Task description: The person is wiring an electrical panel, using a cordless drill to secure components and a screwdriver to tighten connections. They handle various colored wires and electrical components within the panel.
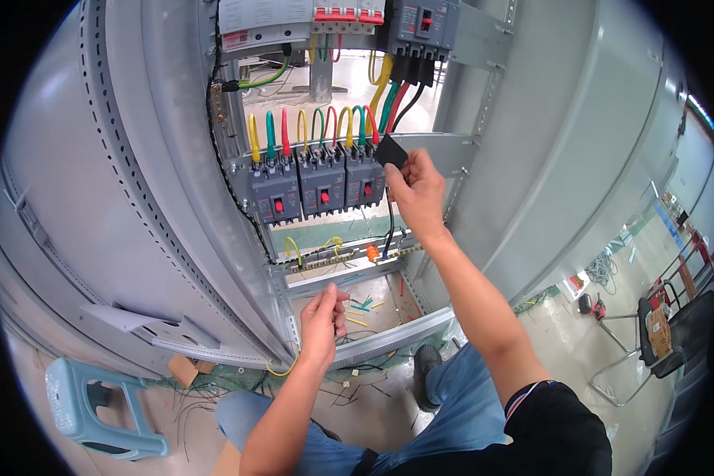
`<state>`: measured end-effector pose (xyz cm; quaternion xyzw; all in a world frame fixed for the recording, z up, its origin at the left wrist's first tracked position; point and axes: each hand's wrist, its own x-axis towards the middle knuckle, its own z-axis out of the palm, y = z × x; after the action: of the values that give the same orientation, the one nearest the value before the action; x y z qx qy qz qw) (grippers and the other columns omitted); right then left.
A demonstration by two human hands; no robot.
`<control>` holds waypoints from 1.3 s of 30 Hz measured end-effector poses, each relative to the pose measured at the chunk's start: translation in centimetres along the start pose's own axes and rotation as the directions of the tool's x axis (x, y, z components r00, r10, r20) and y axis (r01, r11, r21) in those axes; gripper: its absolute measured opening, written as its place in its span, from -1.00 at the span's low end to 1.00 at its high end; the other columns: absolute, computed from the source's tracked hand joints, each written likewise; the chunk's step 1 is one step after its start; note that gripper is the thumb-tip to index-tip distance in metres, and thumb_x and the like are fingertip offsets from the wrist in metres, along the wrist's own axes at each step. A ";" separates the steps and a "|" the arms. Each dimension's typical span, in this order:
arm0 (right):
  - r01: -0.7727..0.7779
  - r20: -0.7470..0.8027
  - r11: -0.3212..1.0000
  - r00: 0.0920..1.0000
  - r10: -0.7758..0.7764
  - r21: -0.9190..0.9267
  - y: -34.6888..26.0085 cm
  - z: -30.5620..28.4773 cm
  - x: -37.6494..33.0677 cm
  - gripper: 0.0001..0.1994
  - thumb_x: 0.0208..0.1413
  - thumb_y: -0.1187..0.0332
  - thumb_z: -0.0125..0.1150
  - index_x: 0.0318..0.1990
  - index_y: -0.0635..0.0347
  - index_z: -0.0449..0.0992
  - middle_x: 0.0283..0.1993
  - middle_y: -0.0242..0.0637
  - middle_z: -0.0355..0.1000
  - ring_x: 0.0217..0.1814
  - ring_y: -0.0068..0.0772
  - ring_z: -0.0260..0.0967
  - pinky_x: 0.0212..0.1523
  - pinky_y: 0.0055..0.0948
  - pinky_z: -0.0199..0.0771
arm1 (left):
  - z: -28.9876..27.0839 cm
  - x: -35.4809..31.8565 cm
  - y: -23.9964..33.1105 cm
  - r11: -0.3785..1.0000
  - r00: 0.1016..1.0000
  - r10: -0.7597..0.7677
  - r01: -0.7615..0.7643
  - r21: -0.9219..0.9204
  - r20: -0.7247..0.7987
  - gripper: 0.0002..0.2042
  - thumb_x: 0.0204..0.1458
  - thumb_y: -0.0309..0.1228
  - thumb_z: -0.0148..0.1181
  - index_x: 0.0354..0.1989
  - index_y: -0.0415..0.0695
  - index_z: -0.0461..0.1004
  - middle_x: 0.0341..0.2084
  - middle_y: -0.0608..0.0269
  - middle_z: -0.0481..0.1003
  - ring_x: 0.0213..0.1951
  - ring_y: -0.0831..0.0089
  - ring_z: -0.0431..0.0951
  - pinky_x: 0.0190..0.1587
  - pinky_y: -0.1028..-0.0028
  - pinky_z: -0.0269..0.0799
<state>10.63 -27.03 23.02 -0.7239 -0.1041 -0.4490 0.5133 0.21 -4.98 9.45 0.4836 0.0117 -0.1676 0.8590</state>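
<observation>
My right hand [422,194] pinches a thin black square plate [390,151] between thumb and fingers. The plate is at the top right corner of the rightmost grey circuit breaker [365,176]; whether they touch, I cannot tell. Two more breakers of the same kind, a middle one [322,181] and a left one [276,190], stand in a row with it, each with a red toggle. Yellow, green and red wires [284,131] loop up from their top terminals. Lower down, before the cabinet opening, my left hand [320,324] is closed with curled fingers; anything in them is hidden.
A larger breaker [424,28] with thick cables sits at the top. Below the row runs a brass terminal bar [321,262] with an orange insulator [372,253]. Wire scraps [361,305] litter the cabinet base. A blue stool [95,389] and a black chair [674,325] flank me.
</observation>
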 end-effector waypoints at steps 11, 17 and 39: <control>0.050 0.010 0.992 0.999 -0.049 -0.112 -0.5 0.5 0.7 -0.79 0.14 0.50 0.34 -0.30 0.28 0.34 -0.60 -0.29 0.36 -0.59 -0.57 0.27 -0.52 -0.43 0.33 | -0.8 0.5 -0.3 1.000 1.000 -0.008 0.008 0.025 0.027 -0.62 0.35 -0.07 0.16 -0.23 -0.20 0.57 -0.50 0.44 0.30 -0.56 0.67 0.21 -0.56 0.59 0.10; 0.143 -0.033 0.971 0.988 -0.152 -0.190 -0.8 0.9 0.7 -0.79 0.12 0.52 0.32 -0.32 0.25 0.33 -0.63 -0.19 0.37 -0.65 -0.32 0.29 -0.53 -0.35 0.36 | -0.3 0.4 -0.6 1.000 0.999 -0.021 0.020 0.023 0.040 -0.62 0.36 -0.08 0.16 -0.24 -0.21 0.56 -0.51 0.45 0.30 -0.57 0.67 0.21 -0.56 0.58 0.10; 0.099 -0.040 0.987 0.994 -0.104 -0.124 -0.2 0.9 1.0 -0.80 0.13 0.53 0.32 -0.33 0.26 0.34 -0.61 -0.26 0.34 -0.61 -0.49 0.26 -0.53 -0.39 0.34 | -0.1 0.7 -1.2 0.996 0.997 -0.058 0.054 0.065 0.059 -0.62 0.36 -0.09 0.15 -0.22 -0.23 0.56 -0.50 0.46 0.28 -0.56 0.69 0.19 -0.55 0.59 0.09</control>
<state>11.58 -26.44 23.84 -0.7369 -0.1013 -0.4969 0.4469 0.48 -5.63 8.22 0.5050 -0.0060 -0.2067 0.8380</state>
